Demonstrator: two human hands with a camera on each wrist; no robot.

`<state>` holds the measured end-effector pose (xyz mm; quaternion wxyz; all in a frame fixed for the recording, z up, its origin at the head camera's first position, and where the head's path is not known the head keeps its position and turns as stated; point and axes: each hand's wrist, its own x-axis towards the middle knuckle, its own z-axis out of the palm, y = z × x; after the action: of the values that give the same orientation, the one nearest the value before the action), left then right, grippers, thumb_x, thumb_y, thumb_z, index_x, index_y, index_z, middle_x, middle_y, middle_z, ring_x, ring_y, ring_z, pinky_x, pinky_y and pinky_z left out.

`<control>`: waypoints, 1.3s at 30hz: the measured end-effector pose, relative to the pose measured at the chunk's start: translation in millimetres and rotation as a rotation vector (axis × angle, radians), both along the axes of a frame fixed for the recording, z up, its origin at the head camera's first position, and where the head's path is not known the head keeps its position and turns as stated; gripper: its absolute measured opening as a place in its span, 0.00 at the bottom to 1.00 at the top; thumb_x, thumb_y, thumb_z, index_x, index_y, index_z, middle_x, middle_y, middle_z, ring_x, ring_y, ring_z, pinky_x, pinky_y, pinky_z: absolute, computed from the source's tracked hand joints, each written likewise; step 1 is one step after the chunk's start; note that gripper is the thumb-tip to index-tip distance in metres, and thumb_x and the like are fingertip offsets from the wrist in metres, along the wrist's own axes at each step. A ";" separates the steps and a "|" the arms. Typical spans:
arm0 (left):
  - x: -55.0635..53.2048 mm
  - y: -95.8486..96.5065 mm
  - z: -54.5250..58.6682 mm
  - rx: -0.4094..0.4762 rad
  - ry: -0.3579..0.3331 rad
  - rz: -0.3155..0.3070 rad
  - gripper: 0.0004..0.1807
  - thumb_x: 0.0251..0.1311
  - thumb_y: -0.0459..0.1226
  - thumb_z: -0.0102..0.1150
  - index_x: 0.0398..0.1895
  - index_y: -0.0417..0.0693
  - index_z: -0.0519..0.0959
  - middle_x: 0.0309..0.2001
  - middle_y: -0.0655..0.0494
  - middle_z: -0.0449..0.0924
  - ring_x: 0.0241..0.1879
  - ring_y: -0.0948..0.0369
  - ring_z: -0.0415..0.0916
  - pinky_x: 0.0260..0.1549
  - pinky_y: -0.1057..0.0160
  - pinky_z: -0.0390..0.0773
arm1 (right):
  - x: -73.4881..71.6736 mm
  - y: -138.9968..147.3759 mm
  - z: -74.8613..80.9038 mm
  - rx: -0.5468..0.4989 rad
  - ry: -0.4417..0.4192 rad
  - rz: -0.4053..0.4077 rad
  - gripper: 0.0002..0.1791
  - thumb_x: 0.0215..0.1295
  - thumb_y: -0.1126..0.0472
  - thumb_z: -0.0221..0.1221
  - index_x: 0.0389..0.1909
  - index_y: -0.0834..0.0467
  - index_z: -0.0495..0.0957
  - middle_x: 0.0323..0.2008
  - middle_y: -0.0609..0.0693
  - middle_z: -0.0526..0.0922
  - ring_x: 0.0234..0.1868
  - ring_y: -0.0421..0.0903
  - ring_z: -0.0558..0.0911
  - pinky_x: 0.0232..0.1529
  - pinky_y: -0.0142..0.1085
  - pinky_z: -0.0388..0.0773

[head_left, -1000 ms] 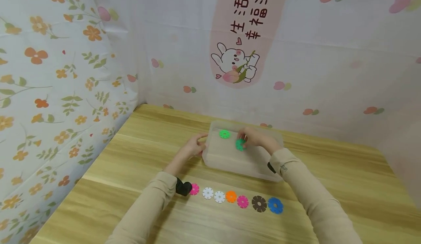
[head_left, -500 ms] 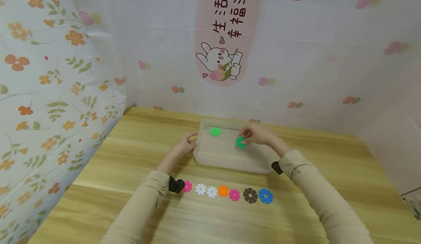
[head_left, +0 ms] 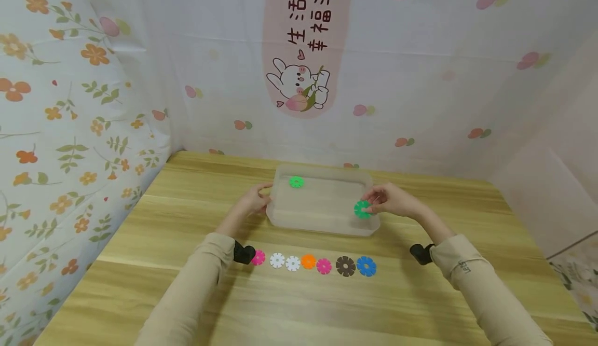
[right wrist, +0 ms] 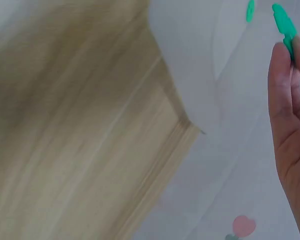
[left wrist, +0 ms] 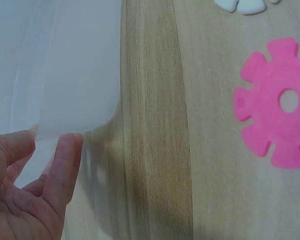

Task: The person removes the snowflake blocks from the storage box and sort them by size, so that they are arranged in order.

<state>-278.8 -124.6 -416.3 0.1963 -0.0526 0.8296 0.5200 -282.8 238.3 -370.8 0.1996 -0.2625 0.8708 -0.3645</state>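
Observation:
My right hand (head_left: 394, 199) pinches a green notched plastic disc (head_left: 362, 209) between thumb and fingers, over the right end of a translucent plastic tray (head_left: 322, 225). In the right wrist view the disc (right wrist: 284, 22) is seen nearly edge-on at the fingertips. A lighter green disc (head_left: 296, 182) lies inside the tray at its back left. At the tray's left end, my left hand (head_left: 254, 201) holds the wall; the left wrist view has the thumb and fingers (left wrist: 67, 160) right at the tray's edge (left wrist: 90, 100).
In front of the tray runs a row of notched discs: pink (head_left: 258, 258), white (head_left: 277, 260), white (head_left: 293, 263), orange (head_left: 308, 261), pink (head_left: 324, 266), dark brown (head_left: 345, 266) and blue (head_left: 366, 266). A patterned cloth (head_left: 224, 76) hangs behind the wooden table (head_left: 280, 309).
My right hand has carried the green disc rightward, from over the middle of the tray to its right end. The left hand stays at the tray's left end. The head view has shifted.

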 end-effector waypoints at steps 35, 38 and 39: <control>-0.6 0.4 2.5 0.003 0.017 -0.007 0.28 0.66 0.29 0.43 0.69 0.46 0.54 0.51 0.31 0.73 0.39 0.51 0.80 0.33 0.63 0.80 | 49.9 39.7 -29.0 0.177 -0.268 0.106 0.17 0.61 0.60 0.58 0.44 0.68 0.72 0.34 0.53 0.77 0.33 0.40 0.73 0.34 0.30 0.70; -0.5 0.2 1.3 0.004 0.013 -0.014 0.28 0.66 0.29 0.43 0.69 0.46 0.54 0.51 0.31 0.73 0.37 0.53 0.79 0.30 0.65 0.79 | 43.6 33.3 -16.0 0.175 -0.249 0.089 0.17 0.62 0.58 0.57 0.45 0.68 0.72 0.36 0.58 0.78 0.33 0.44 0.74 0.32 0.34 0.72; -0.4 -0.1 1.0 0.005 0.012 -0.017 0.28 0.66 0.29 0.42 0.69 0.46 0.54 0.50 0.31 0.74 0.36 0.53 0.79 0.30 0.65 0.78 | 40.4 30.3 -11.4 0.165 -0.238 0.094 0.18 0.62 0.59 0.57 0.45 0.69 0.72 0.37 0.60 0.78 0.33 0.45 0.74 0.32 0.35 0.73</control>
<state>-279.2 -124.7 -415.3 0.1957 -0.0418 0.8299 0.5208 -242.4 268.6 -382.2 0.3390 -0.2406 0.8549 -0.3103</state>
